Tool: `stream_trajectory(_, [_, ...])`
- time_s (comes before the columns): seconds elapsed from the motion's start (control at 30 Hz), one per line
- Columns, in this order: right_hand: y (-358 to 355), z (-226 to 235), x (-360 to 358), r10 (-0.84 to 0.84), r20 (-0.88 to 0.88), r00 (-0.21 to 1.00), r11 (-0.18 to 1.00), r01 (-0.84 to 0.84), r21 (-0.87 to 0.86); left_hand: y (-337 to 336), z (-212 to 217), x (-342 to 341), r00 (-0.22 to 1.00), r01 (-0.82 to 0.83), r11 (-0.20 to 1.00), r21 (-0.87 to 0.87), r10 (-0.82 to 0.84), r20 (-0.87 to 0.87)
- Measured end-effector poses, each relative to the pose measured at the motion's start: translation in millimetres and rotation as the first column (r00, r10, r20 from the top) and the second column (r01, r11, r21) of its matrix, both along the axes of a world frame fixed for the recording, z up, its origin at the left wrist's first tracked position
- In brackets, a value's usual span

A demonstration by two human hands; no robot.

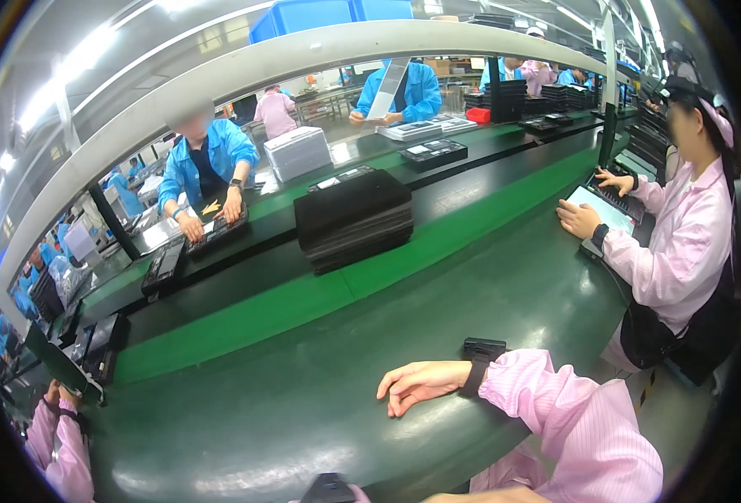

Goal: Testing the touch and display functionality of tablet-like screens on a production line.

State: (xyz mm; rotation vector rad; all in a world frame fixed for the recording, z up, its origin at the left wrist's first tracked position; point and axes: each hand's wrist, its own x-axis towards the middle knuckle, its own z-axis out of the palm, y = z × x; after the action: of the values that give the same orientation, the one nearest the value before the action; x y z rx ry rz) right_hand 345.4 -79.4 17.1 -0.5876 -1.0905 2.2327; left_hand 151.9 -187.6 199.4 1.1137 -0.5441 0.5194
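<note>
My right hand (425, 383) rests on the dark green tabletop (303, 360), its wrist in a black band with a small black box (484, 346) on it. The fingers are loosely bent and a little apart, with nothing in them. Only a strip of my left hand (488, 496) shows at the lower edge, close to my body. Its fingers are cut off from view. Left of that strip, another black wrist box (330, 488) sits by a bit of pink sleeve. Neither hand touches a workpiece that I can see.
Beyond the green strip (245, 327) stands a stack of black trays (354, 222). A person in pink at right handles a pale panel (598, 210). Across the line, people in blue work near a white stack (297, 153). At lower left, another person's hands (60, 394) hold a dark panel.
</note>
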Motion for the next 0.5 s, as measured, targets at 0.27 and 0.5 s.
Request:
stream_trajectory(0.27, [0,0,-2,-0.016,-0.002,1.0,1.0,0.016,-0.004,-1,-8,1,0.979,0.2,0.954,-0.222,-0.202,0.015])
stream_trajectory(0.5, [1,-1,-1,-0.005,-0.009,1.0,1.0,0.005,-0.024,7,-5,-9,0.985,0.173,0.969,-0.176,-0.173,0.013])
